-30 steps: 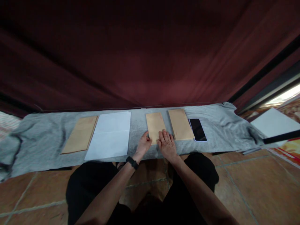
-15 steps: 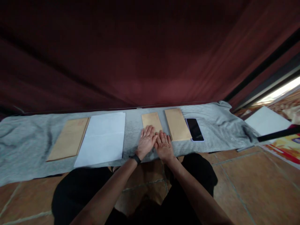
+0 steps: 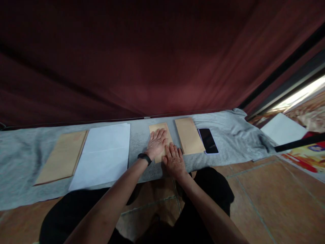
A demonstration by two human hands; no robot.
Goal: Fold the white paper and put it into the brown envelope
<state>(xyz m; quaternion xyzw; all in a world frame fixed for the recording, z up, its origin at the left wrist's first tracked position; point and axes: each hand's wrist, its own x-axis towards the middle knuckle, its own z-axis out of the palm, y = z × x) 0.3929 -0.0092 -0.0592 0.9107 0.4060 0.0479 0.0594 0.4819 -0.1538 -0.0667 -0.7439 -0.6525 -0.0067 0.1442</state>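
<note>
A brown paper envelope (image 3: pixel 159 158) lies on the grey cloth between my knees and the dark red curtain, partly hidden by my hands. My left hand (image 3: pixel 157 142), with a black band on the wrist, rests flat across its middle, fingers spread. My right hand (image 3: pixel 174 161) lies palm down at the envelope's lower right edge, fingers stretched forward. Neither hand grips anything. Just to the right is a stack of brown envelopes (image 3: pixel 189 136). On the left, white paper sheets (image 3: pixel 103 156) lie beside another stack of brown envelopes (image 3: pixel 63 156).
A phone (image 3: pixel 208 140) with a pale purple case is at the right of the envelope stack. The grey cloth (image 3: pixel 236 135) covers a long, low surface. A dark bar (image 3: pixel 299 141) and a white sheet (image 3: pixel 283 130) are at the far right. Below is a tiled floor (image 3: pixel 276 189).
My left hand has slid forward up the envelope, and my right hand has moved slightly back towards me. More of the envelope's lower end shows. The view has shifted a little.
</note>
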